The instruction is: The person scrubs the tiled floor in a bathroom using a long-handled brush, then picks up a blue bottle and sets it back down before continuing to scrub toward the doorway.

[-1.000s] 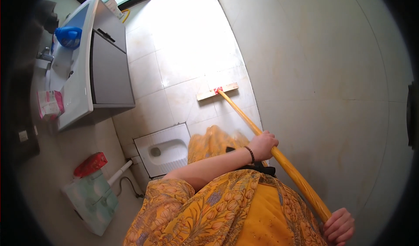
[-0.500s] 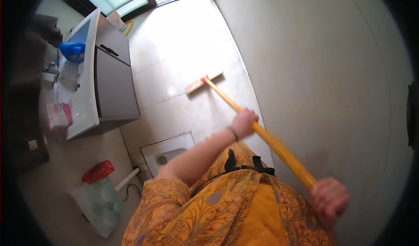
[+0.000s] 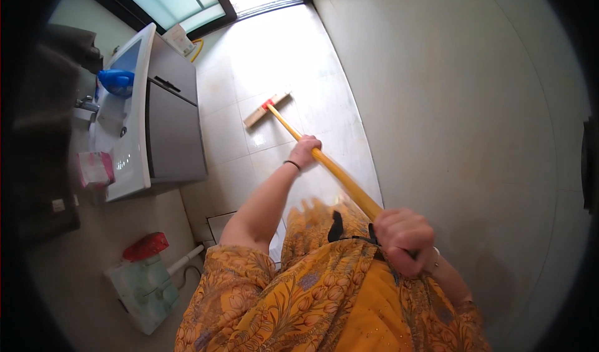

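Tissue pack (image 3: pixel 95 168): pink and white, soft-looking; lying far left of the left hand (image 3: pixel 306 151), on the near part of the white washbasin (image 3: pixel 132 165).
Handled bottle (image 3: pixel 116 82): blue plastic; at the same basin, left of the left hand and farther from the body.
Toilet cistern (image 3: pixel 145 293): pale green; well left of the left hand and lower in view, with a red packet (image 3: pixel 146 246) at its upper edge.
Vanity cabinet (image 3: pixel 175 133): grey-fronted, under the basin; left of the left hand, well apart.
Brush head (image 3: pixel 257 115): wooden crosspiece with red centre socket; resting on the tiled floor, beyond the left hand and slightly left; showing no bristles from above.
Left hand: closed round the shaft, between brush head and right hand (image 3: pixel 405 239); dark bracelet at the wrist.
Long-handled floor brush (image 3: pixel 343 180): yellow, apparently wooden shaft; slanting from right hand through left hand to floor. Probably stiff, fairly light, hardly fragile; possibly slippery if wet. Best held well apart, near the top and lower down the shaft, clear of the socket.
Right hand: fisted round the upper shaft, before the waist; bracelet at the wrist.
Wall (image 3: pixel 486 127): pale, smooth; right of the right hand, apart.
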